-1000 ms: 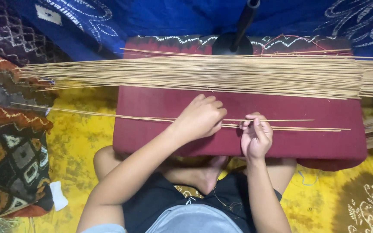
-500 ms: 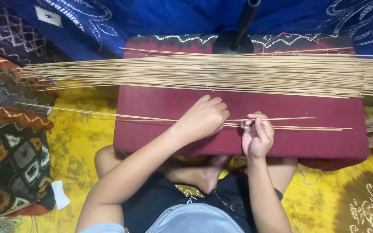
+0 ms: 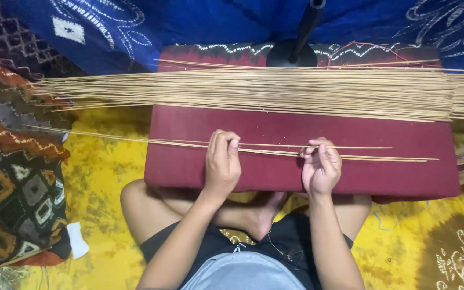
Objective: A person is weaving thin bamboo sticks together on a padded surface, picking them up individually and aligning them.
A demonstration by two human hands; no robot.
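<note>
A few thin tan sticks (image 3: 264,151) lie lengthwise across a dark red cushion (image 3: 296,134) in front of me. My left hand (image 3: 222,164) presses its fingertips on these sticks near their middle. My right hand (image 3: 320,166) pinches the same sticks a little further right, thumb and fingers closed around them. Behind them a wide bundle of many long tan sticks (image 3: 275,91) lies across the cushion's far half.
A black stand base with a pole (image 3: 295,45) sits at the cushion's far edge. Blue patterned cloth (image 3: 216,21) hangs behind. A patterned pillow (image 3: 12,177) lies at the left on yellow patterned fabric (image 3: 98,161). My crossed legs (image 3: 248,215) are under the cushion's near edge.
My left hand has slid left along the thin sticks, widening the gap to my right hand. The right hand has stayed in place.
</note>
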